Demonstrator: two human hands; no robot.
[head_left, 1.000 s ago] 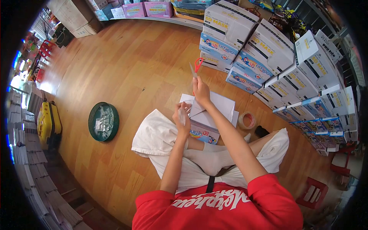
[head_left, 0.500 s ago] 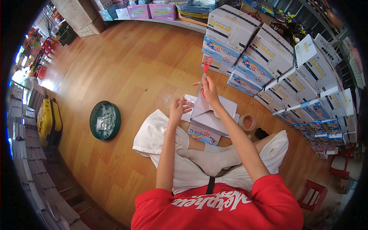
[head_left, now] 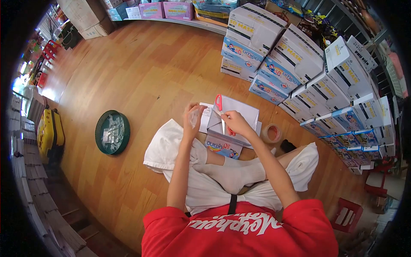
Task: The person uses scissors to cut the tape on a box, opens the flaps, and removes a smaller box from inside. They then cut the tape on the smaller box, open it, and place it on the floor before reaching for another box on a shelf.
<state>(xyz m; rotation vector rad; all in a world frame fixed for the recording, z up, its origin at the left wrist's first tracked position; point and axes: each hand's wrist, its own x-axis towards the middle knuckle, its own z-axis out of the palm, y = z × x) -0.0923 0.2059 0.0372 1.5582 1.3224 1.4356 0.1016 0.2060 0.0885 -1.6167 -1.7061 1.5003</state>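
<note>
Head view: right hand (head_left: 238,123) pinches red-handled scissors (head_left: 218,102), left hand (head_left: 188,115) seemingly pinches clear plastic film (head_left: 194,118); blades (head_left: 223,126) are best angled away from skin.

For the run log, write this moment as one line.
left hand: holds clear plastic | right hand: holds red-handled scissors over white box | floor: green basket left, tape roll right of box

Wood-plank floor (head_left: 141,73). Round green basket (head_left: 124,145) on bare planks. Grey-white carton (head_left: 242,110) and blue-and-white "Umino" carton (head_left: 222,147) close together, tape roll (head_left: 279,137) just beside. Stacked mask cartons (head_left: 239,68) near, lowest on planks. Yellow suitcase (head_left: 50,132) opposite side, well apart. Red plastic stool (head_left: 347,215) in far corner.
</note>
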